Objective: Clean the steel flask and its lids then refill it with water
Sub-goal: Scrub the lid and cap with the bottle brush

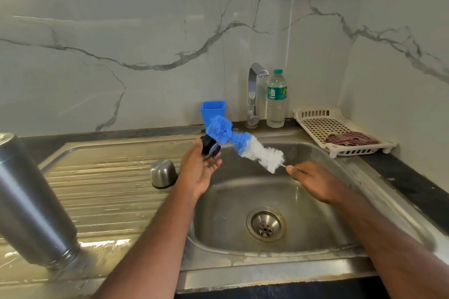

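Now your left hand pinches the black stopper over the sink. Your right hand grips the brush handle, bristles at ten o'clock touching the stopper.

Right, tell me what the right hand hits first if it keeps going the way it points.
Probably the black inner lid in the left hand; the right hand aims its bottle brush there, though depth is unclear.

At frame centre, the left hand held a black inner lid while the right hand pinched a blue-and-white bottle brush over the sink. The steel flask stood inverted lower left, a steel cap nearby.
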Motion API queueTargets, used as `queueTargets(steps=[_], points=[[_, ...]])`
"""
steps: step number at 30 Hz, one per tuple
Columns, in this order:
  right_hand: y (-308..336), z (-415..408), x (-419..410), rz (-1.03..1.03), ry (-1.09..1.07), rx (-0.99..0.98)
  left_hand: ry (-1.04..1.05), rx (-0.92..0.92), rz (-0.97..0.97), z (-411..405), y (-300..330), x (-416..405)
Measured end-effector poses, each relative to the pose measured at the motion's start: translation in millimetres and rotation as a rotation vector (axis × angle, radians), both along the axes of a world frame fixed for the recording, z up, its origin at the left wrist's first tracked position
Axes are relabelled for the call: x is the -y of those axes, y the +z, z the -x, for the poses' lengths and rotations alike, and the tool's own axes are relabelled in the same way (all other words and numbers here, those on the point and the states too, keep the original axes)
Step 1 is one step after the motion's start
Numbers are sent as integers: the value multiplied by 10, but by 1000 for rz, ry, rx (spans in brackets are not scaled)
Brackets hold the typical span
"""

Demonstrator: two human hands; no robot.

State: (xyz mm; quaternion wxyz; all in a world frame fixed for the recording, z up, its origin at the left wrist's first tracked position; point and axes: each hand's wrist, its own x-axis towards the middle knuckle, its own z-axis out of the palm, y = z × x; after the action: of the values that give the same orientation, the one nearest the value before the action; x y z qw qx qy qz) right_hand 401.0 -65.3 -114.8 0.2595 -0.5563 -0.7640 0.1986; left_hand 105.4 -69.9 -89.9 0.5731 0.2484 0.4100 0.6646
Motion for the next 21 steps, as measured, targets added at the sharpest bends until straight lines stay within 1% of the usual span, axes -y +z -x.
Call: queueTargets(steps=[3,6,8,11,14,16,19,21], points=[[21,-96,28,16,5,-18,11,64,-26,63,6,-38],[25,39,33,-3,23,24,-38,66,-65,51,-20,-49],[30,45,8,-7,18,17,-57,60,-77,51,-26,-41],[24,-116,-9,23,12,-73,-39,-50,-43,116,-34,-41],[7,-28,-6,21,8,-29,-2,-169,-11,105,-68,-47],[16,72,2,2,8,30,17,-141,-39,74,-95,-63],[39,-46,19,23,-3,-19,-3,-73,-75,137,-81,-67],[48,-117,33,39,-17,-37,-40,-69,-86,171,-79,-65]])
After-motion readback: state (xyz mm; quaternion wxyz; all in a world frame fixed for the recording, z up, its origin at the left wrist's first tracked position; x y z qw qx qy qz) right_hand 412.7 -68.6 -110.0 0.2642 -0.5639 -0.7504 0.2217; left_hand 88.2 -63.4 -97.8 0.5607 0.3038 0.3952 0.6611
